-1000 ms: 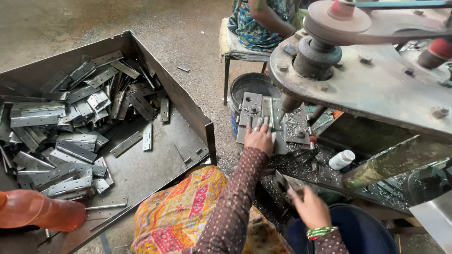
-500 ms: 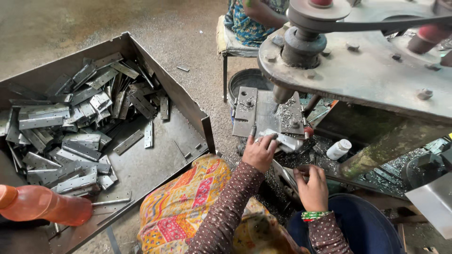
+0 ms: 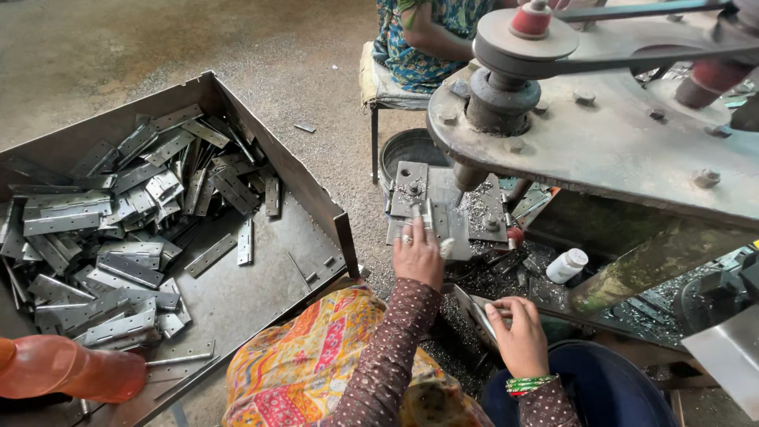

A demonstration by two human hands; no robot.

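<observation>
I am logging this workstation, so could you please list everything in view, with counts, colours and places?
metal tray: one, grey, on the floor at left.
hinge plates: a large pile, too many to count, silver-grey, in the tray.
orange bottle: one, bottom left corner.
drill press head: one, grey with rust, upper right, with a belt pulley on top.
drill table: one, grey, strewn with metal shavings, under the spindle.
white bottle: one, small, right of the drill table.
stool: one, top centre, with another person in blue patterned cloth seated on it.
left hand: ringed, resting on a hinge plate on the drill table.
right hand: green bangles at the wrist, fingers holding a stack of hinge plates.
</observation>
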